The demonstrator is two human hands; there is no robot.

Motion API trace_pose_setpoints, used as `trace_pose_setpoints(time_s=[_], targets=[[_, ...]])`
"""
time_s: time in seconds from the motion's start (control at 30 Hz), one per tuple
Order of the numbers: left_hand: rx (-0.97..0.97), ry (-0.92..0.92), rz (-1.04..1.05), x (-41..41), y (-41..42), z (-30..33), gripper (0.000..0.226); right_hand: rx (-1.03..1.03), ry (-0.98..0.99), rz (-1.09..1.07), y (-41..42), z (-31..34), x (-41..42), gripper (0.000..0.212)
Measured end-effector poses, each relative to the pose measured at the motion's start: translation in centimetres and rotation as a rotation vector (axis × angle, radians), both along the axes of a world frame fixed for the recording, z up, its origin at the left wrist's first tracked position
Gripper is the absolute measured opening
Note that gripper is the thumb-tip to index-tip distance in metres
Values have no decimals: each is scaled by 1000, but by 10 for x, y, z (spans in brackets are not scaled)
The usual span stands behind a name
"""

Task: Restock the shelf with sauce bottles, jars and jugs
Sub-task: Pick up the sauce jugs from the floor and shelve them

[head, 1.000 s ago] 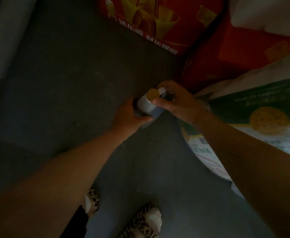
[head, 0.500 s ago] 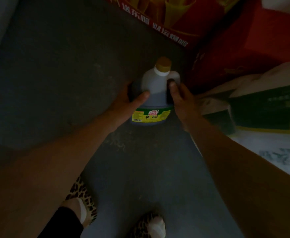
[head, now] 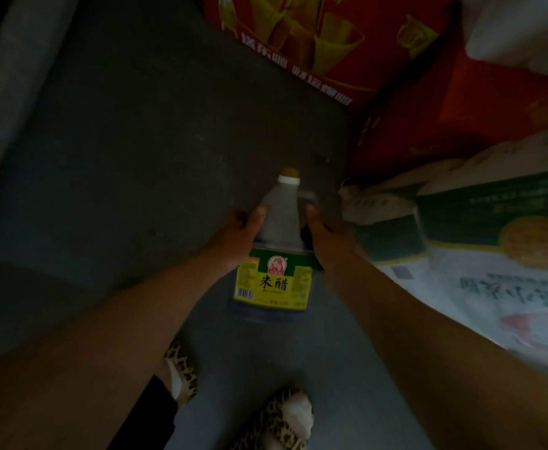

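Note:
A clear plastic vinegar jug (head: 279,222) with a yellow cap, a side handle and a yellow-green label is held above the grey floor, its cap pointing away from me. My left hand (head: 237,235) grips its left shoulder with the thumb across the front. My right hand (head: 319,237) grips its right side by the handle. No shelf is in view.
Red printed cartons (head: 324,43) stand at the back and back right. Large white and green sacks (head: 493,248) lie stacked on the right, close to my right arm. A pale upright edge (head: 9,69) runs along the far left. My feet in leopard-print slippers (head: 285,420) are below.
The jug went from tipped with its cap toward me to lifted off the floor and drawn nearer, showing its full label. Both hands kept hold of it.

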State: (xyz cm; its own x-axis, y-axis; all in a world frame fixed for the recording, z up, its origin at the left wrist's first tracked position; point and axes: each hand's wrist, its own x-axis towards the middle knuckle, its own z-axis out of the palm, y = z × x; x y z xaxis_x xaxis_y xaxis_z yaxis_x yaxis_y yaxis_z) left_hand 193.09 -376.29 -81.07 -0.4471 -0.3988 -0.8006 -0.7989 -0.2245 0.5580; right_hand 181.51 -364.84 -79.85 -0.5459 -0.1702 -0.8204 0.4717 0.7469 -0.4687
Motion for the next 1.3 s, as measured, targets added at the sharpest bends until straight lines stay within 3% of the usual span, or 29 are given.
trace_pose_setpoints(time_s=[0.1, 0.2, 0.27, 0.43, 0.57, 0.8, 0.9, 1.0, 1.3], targets=[[71, -87, 8, 15, 0, 27, 65, 88, -160, 30, 7, 39, 22, 42], [83, -119, 61, 27, -8, 62, 66, -28, -237, 52, 12, 83, 32, 23], [96, -130, 87, 30, -18, 92, 65, -119, -273, 80, 12, 116, 35, 31], [110, -78, 72, 17, -55, 198, 59, -268, -228, 50, -10, 205, 36, 43], [142, -25, 55, 7, -96, 295, 47, -384, -131, 9, -44, 290, 26, 38], [180, 134, 6, 11, -187, 483, 50, -583, 1, 110, -123, 466, -5, 47], [120, 217, -21, 15, -231, 567, 78, -643, 83, 155, -164, 549, -10, 56], [12, 305, -33, 15, -273, 647, 100, -737, 171, 212, -203, 624, -15, 51], [-297, 505, 48, -6, -358, 838, 84, -1039, 301, 367, -311, 789, -56, 55]])
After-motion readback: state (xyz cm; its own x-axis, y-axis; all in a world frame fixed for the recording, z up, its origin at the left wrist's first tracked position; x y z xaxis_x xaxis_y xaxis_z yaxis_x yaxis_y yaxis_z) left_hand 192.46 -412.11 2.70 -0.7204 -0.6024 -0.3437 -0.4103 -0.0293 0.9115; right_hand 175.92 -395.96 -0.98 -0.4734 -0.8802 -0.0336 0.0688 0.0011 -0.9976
